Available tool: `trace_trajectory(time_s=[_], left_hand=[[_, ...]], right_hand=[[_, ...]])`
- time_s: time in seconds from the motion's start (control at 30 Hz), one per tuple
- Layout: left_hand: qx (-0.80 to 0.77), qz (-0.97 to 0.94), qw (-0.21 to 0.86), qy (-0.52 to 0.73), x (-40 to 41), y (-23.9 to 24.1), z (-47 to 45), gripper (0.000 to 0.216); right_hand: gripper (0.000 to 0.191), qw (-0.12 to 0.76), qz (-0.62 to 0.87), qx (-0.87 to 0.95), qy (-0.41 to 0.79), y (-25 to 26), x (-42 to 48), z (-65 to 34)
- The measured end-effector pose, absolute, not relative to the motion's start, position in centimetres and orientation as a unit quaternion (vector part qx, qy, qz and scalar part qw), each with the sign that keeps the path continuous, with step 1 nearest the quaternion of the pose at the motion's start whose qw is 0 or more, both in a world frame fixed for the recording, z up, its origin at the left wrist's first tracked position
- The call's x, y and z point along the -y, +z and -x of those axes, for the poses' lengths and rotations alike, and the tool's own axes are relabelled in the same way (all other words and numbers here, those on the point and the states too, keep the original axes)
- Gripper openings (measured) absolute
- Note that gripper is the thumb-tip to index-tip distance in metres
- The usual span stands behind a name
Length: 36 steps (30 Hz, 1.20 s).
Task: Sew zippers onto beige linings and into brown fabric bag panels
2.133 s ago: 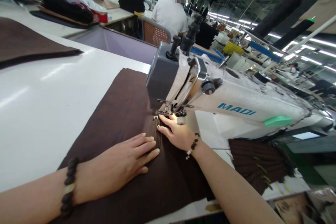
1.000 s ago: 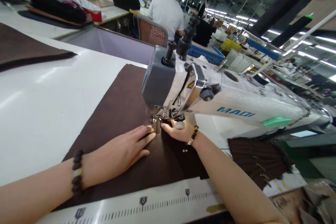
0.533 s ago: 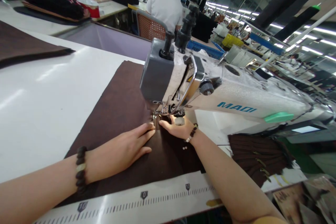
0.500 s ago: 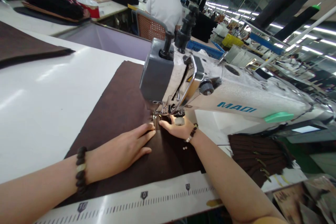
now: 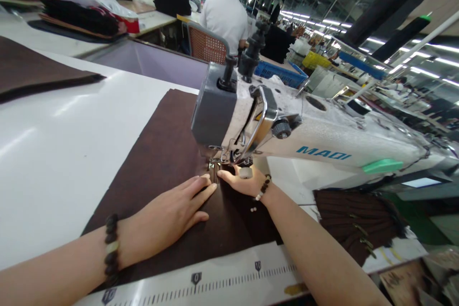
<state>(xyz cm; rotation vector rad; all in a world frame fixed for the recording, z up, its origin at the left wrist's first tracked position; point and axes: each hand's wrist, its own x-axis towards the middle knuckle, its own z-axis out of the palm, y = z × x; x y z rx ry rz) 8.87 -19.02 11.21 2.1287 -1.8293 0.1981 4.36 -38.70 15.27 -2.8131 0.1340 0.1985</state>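
A large piece of dark brown leather-like material [image 5: 158, 138] lies flat under the head of a white sewing machine [image 5: 287, 141]. My left hand [image 5: 172, 210] rests flat on it, with its fingertips just in front of the presser foot [image 5: 214, 165] and beside a narrow zipper-like strip [image 5: 214, 174]. On the strip's other side is my right hand [image 5: 247, 180], its thumb stretched toward the foot. The right fingers are partly hidden behind the machine's parts, but the hand appears spread on the material.
A printed ruler scale [image 5: 229, 279] runs along the table's near edge. Stacked brown pieces with zipper pulls [image 5: 358, 222] lie to the right. More brown material [image 5: 39, 71] is at far left. A person in a white shirt [image 5: 225, 19] sits beyond the machine, near a blue crate [image 5: 281, 74].
The whole scene sits slightly lower in the picture, as the camera has tilted a little. Both hands stay beside the presser foot, with hardly any shift relative to it.
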Motion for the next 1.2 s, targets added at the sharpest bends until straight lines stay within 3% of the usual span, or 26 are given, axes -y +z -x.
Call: trace_trajectory(time_s=[0.4, 0.9, 1.2], left_hand=[[0.625, -0.755, 0.2, 0.003, 18.8, 12.7, -8.8, 0.043], [0.642, -0.749, 0.131, 0.099, 19.1, 10.9, -8.8, 0.046], [0.633, -0.752, 0.152, 0.106, 19.3, 11.5, -9.1, 0.049]], right_hand=[[0.023, 0.147, 0.984, -0.032, 0.093, 15.8, 38.7, -4.7], [0.025, 0.124, 0.989, -0.009, 0.081, 15.5, 38.7, -4.6], [0.032, 0.117, 0.99, -0.012, 0.08, 15.0, 39.0, -5.0]])
